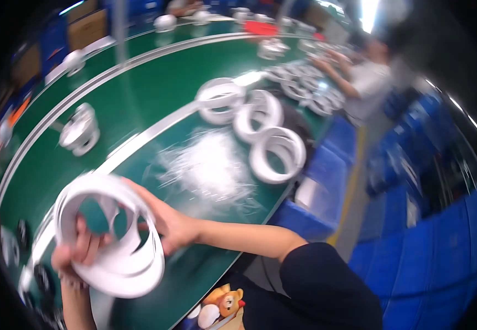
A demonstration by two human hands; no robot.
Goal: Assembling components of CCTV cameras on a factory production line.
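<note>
A white ring-shaped plastic housing (pixel 134 278), open through its middle, is held tilted between my two hands above the green work surface. My left hand (pixel 81 247) curls its fingers over the near left rim and into the opening. On the far right side, my right hand (pixel 175 225) grips the outer wall, its fingertips partly hidden behind the part. Beyond my hands lies a loose heap of thin clear-white strips (pixel 211 168). Several similar white rings stand past it, the closest ring (pixel 257 165) near the bench's right edge.
A green conveyor (pixel 156 77) with metal rails runs along the left, carrying a white part (pixel 79 129). Small black round parts (pixel 43 278) sit at lower left. Blue bins (pixel 318 192) line the bench's right side. Another person (pixel 365 77) works beside more rings farther up.
</note>
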